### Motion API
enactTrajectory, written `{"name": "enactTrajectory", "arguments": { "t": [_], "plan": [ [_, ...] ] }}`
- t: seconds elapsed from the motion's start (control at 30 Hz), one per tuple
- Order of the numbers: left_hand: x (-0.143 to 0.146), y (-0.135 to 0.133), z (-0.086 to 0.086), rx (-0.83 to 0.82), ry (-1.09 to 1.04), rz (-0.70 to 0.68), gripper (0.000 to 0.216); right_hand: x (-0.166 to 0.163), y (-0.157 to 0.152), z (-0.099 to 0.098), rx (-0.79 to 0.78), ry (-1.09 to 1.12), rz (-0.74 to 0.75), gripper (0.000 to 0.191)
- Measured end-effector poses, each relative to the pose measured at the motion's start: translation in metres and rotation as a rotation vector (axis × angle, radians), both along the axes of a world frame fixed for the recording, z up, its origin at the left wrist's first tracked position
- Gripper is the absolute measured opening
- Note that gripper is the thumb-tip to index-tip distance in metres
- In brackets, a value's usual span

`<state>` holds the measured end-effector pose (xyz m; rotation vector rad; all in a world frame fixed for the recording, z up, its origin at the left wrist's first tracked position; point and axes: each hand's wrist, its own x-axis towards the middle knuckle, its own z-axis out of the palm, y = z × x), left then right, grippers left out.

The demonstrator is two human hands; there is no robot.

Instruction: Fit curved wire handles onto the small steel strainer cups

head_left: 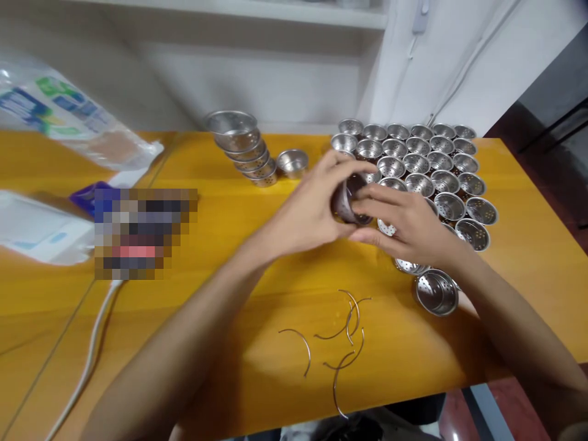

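My left hand [309, 205] is wrapped around a small perforated metal cup [340, 203], tilted with its opening toward the right. On the cup's rim side, my right hand [407, 222] closes its fingers, some reaching into the opening, with the thumb low. Whether a wire lies under those fingers cannot be seen. Several thin curved metal wires [337, 367] lie loose on the table below the hands. Behind and right of my right hand stand rows of similar perforated cups [417, 164], and one larger-looking cup [436, 294] sits closest to my right forearm.
A leaning stack of metal cups [248, 153] and a single cup [293, 162] stand at the back. On the left are a clear plastic package [73, 116], a white packet [41, 229], a blurred-out item [147, 229] and a white cable [94, 343]. The yellow table [542, 245] ends at right.
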<state>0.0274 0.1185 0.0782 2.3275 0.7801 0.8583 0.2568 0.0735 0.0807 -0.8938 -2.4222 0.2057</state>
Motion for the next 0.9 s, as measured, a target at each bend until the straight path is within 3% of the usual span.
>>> {"name": "enactTrajectory", "arguments": {
  "t": [0.1,0.2,0.37,0.53,0.73,0.9],
  "plan": [
    [-0.014,0.013,0.003,-0.139,-0.03,-0.134,0.091,0.008,0.001,0.004,0.031,-0.172,0.048,0.04],
    [-0.023,0.018,0.007,-0.196,0.01,-0.228,0.093,0.009,0.002,0.005,-0.038,-0.108,0.077,0.036],
    [-0.017,0.007,0.009,-0.104,0.089,-0.164,0.1,0.002,0.002,0.002,-0.089,0.189,0.06,0.038],
    [-0.009,-0.007,0.007,0.083,0.153,-0.07,0.099,-0.007,-0.003,0.004,-0.097,0.255,-0.001,0.052],
    [-0.004,-0.011,0.004,0.17,0.145,-0.005,0.09,-0.008,-0.004,0.006,-0.333,0.322,0.05,0.065],
    [-0.012,-0.008,0.015,0.073,0.135,0.002,0.08,-0.002,0.009,-0.019,-0.677,0.596,0.155,0.065]
  ]
}}
